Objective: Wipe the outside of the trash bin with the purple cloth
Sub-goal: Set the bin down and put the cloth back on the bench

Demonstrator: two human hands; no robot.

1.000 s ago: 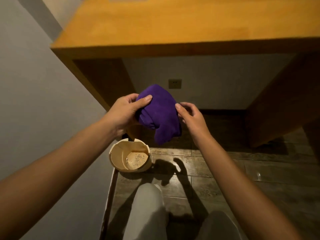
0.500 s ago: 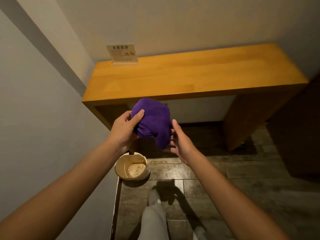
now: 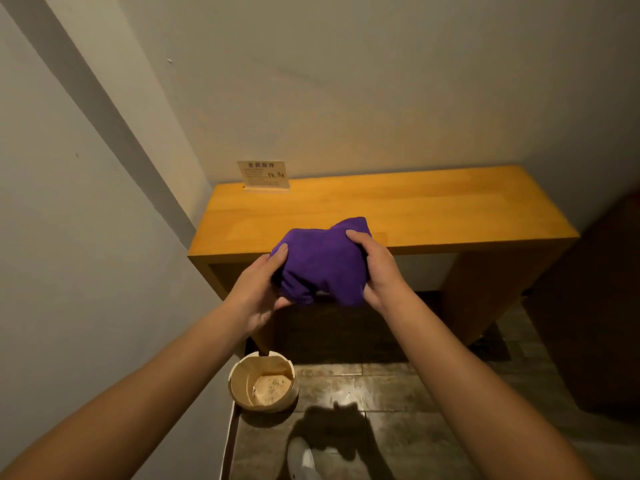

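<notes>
Both forearms are bare from the bottom frame edge to the wrists, with no sleeve, watch, bracelet or ring in sight. The left hand point(image 3: 258, 292) and right hand point(image 3: 375, 275) are ungloved, and the fingers point(image 3: 356, 237) end in short, plain, unpainted nails. Low in the view a single pale grey-white shoe toe point(image 3: 303, 459) shows, smooth and rounded, partly in shadow.

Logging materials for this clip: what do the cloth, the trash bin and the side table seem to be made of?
Purple cloth: soft, matte, fuzzy fabric, probably microfibre or terry; it bunches between the left hand and right hand.
Trash bin: looks like thin bent wood veneer, pale and unglossy, with a seam in the wall; it could be an imitation.
Table: wood or wood laminate, with visible plank joints and a smooth satin finish.
</notes>
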